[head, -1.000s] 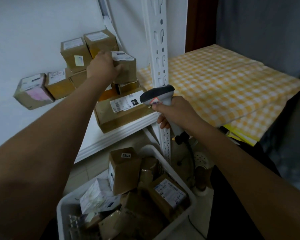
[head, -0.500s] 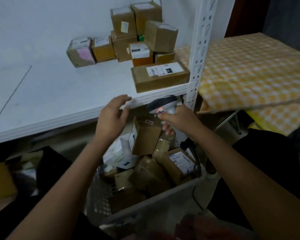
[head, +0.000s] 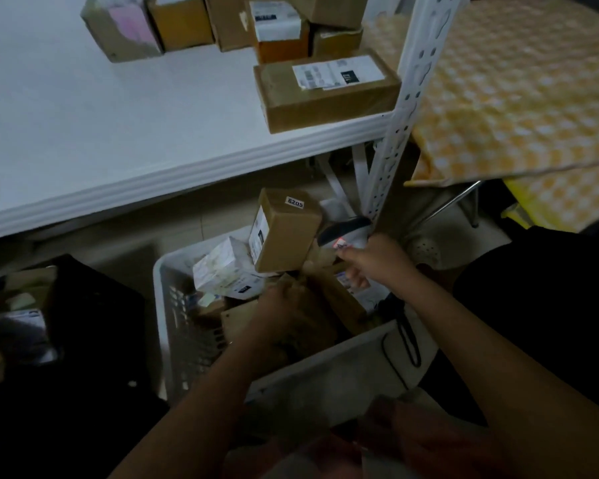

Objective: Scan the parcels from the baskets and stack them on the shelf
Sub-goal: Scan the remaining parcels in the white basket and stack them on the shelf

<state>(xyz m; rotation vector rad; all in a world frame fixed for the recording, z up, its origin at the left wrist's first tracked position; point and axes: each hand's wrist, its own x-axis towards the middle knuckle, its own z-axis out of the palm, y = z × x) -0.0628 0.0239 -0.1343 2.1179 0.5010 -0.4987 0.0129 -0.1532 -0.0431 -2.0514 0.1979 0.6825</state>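
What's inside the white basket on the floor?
The white basket holds brown parcels: an upright box labelled 6205, a white packet, and more under the left hand reaching in. The ones deeper down are covered, so I can't count them.

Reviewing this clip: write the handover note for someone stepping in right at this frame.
Left hand: down in the white basket, on a brown parcel; grip too blurred to call.
Right hand: holds the scanner over the basket.
Done: several parcels on the shelf, including a flat labelled box at its front edge.
Left: the basket is full, including the box marked 6205. Scan and shelve each.
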